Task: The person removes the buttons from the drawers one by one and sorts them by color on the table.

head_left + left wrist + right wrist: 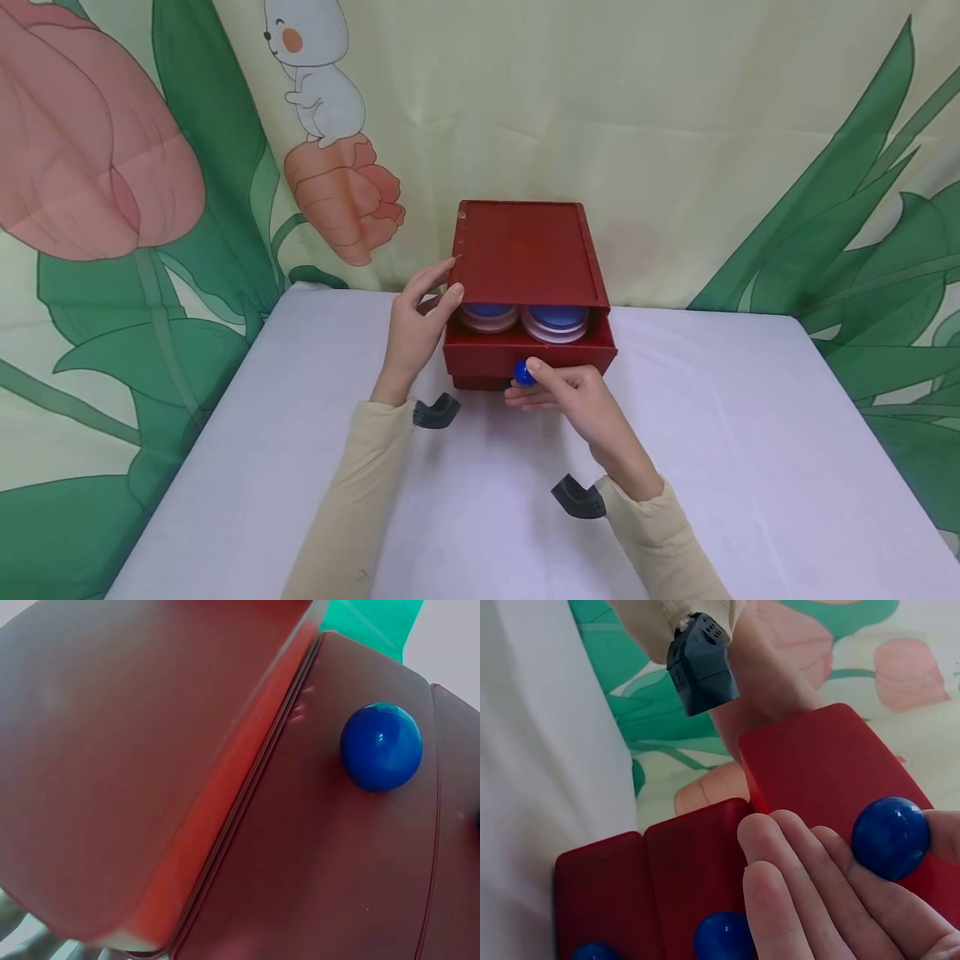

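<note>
A red drawer box [525,250] stands near the table's back edge, its upper drawer [480,358] pulled partway out. Inside the drawer sit two round containers with blue tops, a left one [487,315] and a right one [557,323], both partly under the box's top. My left hand [416,321] rests against the box's left side, thumb near the front corner. With my right hand [581,400] I pinch the drawer's blue knob [524,372] between thumb and fingers. The right wrist view shows this pinched knob [891,838] closely.
Two lower red drawer fronts, with blue knobs [724,935], appear in the right wrist view. A white cloth covers the table [712,433]. Behind hangs a printed curtain [637,125]. Black wrist-worn pieces [437,412] sit at both cuffs.
</note>
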`<state>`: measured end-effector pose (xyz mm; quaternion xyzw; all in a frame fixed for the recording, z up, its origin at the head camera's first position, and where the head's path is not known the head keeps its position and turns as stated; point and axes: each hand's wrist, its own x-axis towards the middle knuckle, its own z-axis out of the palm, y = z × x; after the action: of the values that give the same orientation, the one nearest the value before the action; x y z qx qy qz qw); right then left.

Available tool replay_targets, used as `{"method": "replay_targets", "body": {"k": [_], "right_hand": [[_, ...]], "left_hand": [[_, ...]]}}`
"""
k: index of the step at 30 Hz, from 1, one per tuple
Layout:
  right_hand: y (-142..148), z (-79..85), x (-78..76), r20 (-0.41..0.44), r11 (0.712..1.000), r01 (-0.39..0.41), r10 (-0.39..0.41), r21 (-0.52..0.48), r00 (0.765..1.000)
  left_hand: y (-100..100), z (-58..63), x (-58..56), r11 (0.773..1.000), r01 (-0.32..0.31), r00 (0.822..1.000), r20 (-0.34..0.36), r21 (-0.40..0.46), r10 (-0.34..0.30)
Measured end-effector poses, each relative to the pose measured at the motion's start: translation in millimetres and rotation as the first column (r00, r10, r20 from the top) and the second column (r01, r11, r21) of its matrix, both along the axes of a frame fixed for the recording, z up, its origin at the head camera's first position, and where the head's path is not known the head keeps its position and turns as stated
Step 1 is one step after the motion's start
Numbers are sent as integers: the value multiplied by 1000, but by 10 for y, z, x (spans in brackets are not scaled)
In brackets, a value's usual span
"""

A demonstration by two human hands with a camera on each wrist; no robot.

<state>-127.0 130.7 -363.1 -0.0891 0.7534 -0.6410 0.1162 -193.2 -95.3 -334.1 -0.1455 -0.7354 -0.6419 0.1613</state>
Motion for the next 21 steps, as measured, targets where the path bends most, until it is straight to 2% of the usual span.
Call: {"method": "replay_targets", "body": {"k": [10, 21], "right_hand": [[11, -10, 59, 15, 1000, -8, 8, -9, 1000], [22, 1, 177, 18, 1000, -8, 7, 29, 1000]], "left_hand": [[27, 33, 46, 1000, -9, 1000, 5, -2, 9], [44, -2, 42, 1000, -10, 1000, 16, -2, 10]]}}
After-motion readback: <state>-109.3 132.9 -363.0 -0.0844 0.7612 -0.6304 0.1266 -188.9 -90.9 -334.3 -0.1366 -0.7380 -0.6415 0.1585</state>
